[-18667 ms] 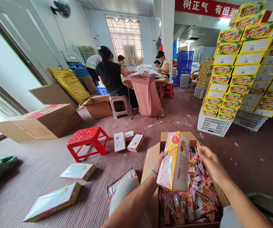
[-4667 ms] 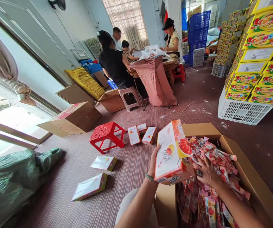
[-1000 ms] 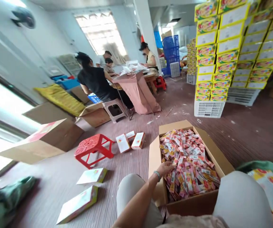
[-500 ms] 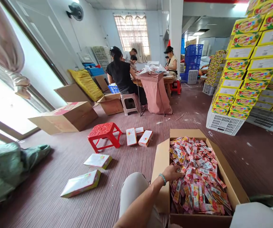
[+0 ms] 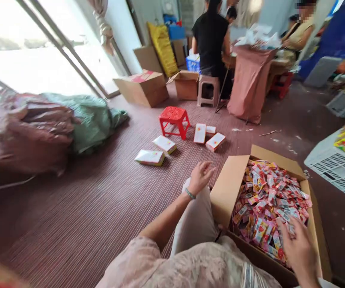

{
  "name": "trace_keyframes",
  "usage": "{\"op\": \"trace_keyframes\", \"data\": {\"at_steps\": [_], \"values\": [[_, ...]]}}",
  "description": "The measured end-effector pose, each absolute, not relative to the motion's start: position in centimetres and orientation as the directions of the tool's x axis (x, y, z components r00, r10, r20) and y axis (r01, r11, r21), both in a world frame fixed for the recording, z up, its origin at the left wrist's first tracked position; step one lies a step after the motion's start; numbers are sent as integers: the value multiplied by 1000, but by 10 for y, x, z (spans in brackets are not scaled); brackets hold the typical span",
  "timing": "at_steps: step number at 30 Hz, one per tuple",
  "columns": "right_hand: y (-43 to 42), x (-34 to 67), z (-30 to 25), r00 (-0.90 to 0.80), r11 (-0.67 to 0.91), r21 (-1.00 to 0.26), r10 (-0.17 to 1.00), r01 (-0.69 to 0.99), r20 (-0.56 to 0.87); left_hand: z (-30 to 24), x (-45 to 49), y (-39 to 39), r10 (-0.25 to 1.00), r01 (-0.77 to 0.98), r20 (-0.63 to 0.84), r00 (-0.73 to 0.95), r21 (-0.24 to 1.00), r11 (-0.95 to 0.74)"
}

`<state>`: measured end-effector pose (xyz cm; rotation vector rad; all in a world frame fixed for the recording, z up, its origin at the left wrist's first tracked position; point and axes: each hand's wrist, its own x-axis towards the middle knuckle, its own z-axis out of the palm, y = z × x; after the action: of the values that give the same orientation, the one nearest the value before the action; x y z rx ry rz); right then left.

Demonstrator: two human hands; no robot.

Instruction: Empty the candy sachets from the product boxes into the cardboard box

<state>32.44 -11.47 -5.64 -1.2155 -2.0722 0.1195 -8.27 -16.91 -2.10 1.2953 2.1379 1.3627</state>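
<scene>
A cardboard box (image 5: 225, 192) with its flaps folded out stands between my knees, filled with small pink, red and yellow wrapped packets (image 5: 270, 200). My left hand (image 5: 201, 178), with a beaded bracelet at the wrist, is raised over my knee, left of the box flap. Its fingers are apart and loosely bent, and I see nothing in them. Over the near right part of the packets is my right hand (image 5: 301, 244), slightly blurred, its fingers spread and pointing down. Whether the fingertips touch the packets I cannot tell.
Several white cartons (image 5: 150, 157) lie on the floor near a red stool (image 5: 174, 116). Large filled sacks (image 5: 40, 128) are at the left. A white crate (image 5: 337, 164) with yellow boxes stands at the right. Behind, people sit at a table beside a pink cloth bag (image 5: 250, 84).
My left hand has lifted off the packets and moved left out of the box. My right hand has come into view over the packets. The view has turned left and down.
</scene>
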Motion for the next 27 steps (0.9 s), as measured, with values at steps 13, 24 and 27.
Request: {"op": "trace_keyframes", "data": {"at_steps": [13,24,27], "values": [[-154,172,-192,-879,873,-105,477,476,-17,-108,-291,-227,204,-74,-409,-889,568,820],[-165,172,-180,-867,857,-138,494,497,-61,-102,-262,-187,458,-167,-590,-665,716,678],[-170,166,-176,-854,834,-199,518,515,-36,-30,-196,-183,874,-120,-312,-373,950,288]]}}
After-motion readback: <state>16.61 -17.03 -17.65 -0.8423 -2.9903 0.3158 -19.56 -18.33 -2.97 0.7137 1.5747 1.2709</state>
